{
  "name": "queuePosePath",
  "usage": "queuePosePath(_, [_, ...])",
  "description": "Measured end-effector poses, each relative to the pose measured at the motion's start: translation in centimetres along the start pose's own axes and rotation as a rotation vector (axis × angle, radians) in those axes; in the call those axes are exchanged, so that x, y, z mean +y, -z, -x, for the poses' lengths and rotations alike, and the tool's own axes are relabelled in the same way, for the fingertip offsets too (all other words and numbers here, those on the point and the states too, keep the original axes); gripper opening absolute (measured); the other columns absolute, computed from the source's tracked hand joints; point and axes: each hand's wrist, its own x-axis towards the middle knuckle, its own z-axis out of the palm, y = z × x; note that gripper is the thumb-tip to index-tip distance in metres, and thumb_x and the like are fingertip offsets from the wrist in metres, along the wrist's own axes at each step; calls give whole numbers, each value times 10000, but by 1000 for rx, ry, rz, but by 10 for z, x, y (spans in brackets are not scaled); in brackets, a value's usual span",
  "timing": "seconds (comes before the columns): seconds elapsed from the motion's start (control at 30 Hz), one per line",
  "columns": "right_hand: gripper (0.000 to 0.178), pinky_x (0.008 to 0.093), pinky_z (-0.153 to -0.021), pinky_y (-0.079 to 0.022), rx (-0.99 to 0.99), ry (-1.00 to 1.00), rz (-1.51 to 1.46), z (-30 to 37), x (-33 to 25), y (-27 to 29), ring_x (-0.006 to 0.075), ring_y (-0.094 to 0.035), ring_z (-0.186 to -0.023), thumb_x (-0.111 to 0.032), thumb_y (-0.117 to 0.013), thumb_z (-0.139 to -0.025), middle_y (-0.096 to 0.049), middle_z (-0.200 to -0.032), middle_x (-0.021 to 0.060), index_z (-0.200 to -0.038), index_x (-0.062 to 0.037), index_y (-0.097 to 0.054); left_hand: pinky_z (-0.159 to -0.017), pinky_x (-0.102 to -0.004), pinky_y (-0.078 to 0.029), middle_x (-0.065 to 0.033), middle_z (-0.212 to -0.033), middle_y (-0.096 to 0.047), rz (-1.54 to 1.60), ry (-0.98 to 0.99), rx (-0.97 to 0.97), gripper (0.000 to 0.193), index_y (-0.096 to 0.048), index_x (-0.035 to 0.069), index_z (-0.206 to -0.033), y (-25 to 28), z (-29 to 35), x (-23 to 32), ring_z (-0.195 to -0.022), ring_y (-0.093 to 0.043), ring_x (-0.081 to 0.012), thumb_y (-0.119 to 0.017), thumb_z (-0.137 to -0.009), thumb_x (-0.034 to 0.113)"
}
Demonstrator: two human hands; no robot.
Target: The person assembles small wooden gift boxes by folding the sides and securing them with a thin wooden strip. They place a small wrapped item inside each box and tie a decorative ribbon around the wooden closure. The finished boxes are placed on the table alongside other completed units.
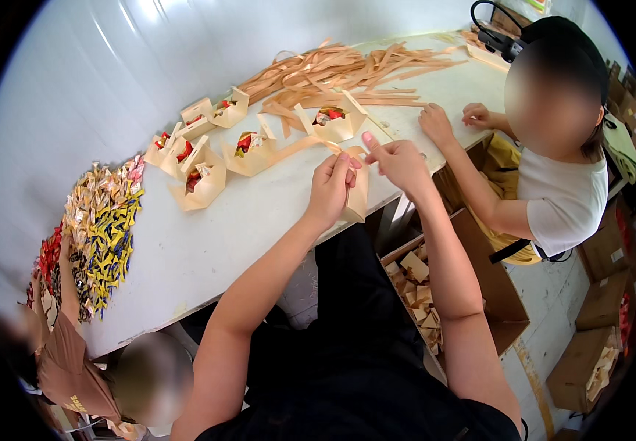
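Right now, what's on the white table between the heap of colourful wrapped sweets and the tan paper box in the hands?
In the head view, filled tan paper boxes and bare white table lie between the sweets heap and the held box.

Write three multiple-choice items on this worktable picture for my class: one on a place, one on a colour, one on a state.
1. Where does the sweet pile lie?
A. at the table's left end
B. on the floor
C. in a carton

2. What colour are the paper strips?
A. blue
B. tan
C. green

3. How do the finished boxes on the table stand?
A. crushed flat
B. open and filled
C. taped shut

Answers:
1 A, the pile spreads over the tabletop's left end.
2 B, the strips heaped at the far end are tan.
3 B, red wrappers show in their open tops.

The left hand and right hand hold another box at the table edge.
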Motion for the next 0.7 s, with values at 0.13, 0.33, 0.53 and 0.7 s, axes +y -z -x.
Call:
queuePosePath(0.13, [401,240,-571,-424,-262,-44,-648,-16,17,-23,57,-570,-624,-413,-823,-1002,-668,-780,-25,-897,-28,-788,-690,-254,-409,15,-783,-530,-16,-2,17,393,-698,8,-1027,-5,1,3,-745,-503,-86,-481,-1191,291])
queuePosePath(0.33, [148,253,-615,-463,60,619,-411,22,15,-21,59,-595,-711,-119,-845,-970,-682,-782,-8,-893,-4,-791,-788,-277,-486,-17,-855,-624,28,68,-29,394,-694,14,-1080,-3,-2,20,-815,-574,-102,-469,-1201,315])
queuePosePath(0.53, [121,250,-630,-463,-344,515,-263,46,37,6,50,-563,-671,-111,-837,-973,-646,-766,-34,-1065,-32,-839,-809,-285,-509,-31,-929,-699,-133,66,-153,365,-693,29,-1082,12,-9,21,-861,-634,-102,-486,-1198,307])
queuePosePath(0.7, [318,240,-633,-467,-179,374,-174,14,37,2,50,-545,-680,-233,-904,-919,-656,-771,-24,-1140,-20,-823,-929,-313,-518,-34,-1040,-699,-210,105,-189,316,-696,26,-1091,12,-10,23,-958,-640,-111,-521,-1186,271])
